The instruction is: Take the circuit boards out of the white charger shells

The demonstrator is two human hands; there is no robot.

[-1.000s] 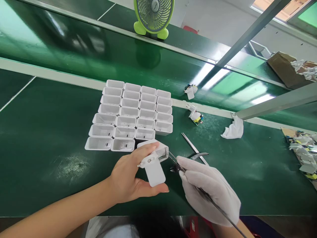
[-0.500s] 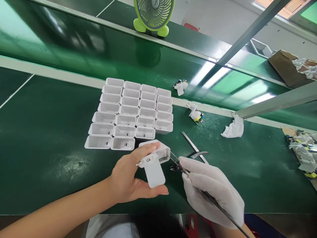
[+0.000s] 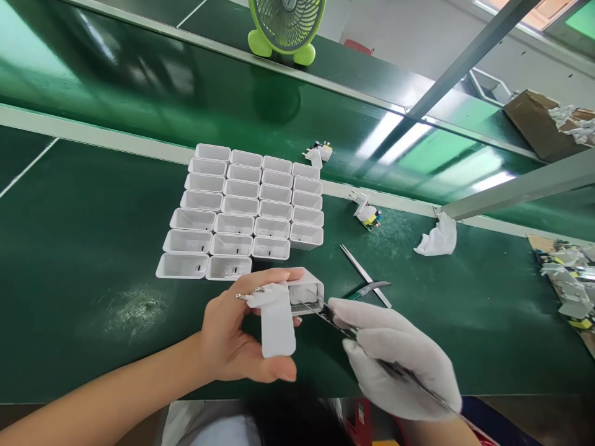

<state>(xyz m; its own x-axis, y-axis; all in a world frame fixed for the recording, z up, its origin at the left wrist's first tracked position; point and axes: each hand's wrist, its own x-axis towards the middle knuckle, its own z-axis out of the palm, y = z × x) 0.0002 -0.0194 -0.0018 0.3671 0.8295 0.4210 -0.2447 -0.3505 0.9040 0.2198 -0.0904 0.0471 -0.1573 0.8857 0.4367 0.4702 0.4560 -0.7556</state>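
Green worktop (image 3: pixel 83 248) carries a grid of white charger shells (image 3: pixel 242 210), open side up. Left hand (image 3: pixel 232 334) pinches a white charger housing (image 3: pixel 304 291) with plug cap (image 3: pixel 277 319) above the near edge; housing's long axis runs left-right, opening facing right. Gloved right hand (image 3: pixel 395 359) grips tweezers (image 3: pixel 325 310), tips at the opening.

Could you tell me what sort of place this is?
Probably an electronics assembly line: a green conveyor belt runs past the bench, rows of white charger housings wait in a grid, and the gloved right hand works tweezers into one housing.
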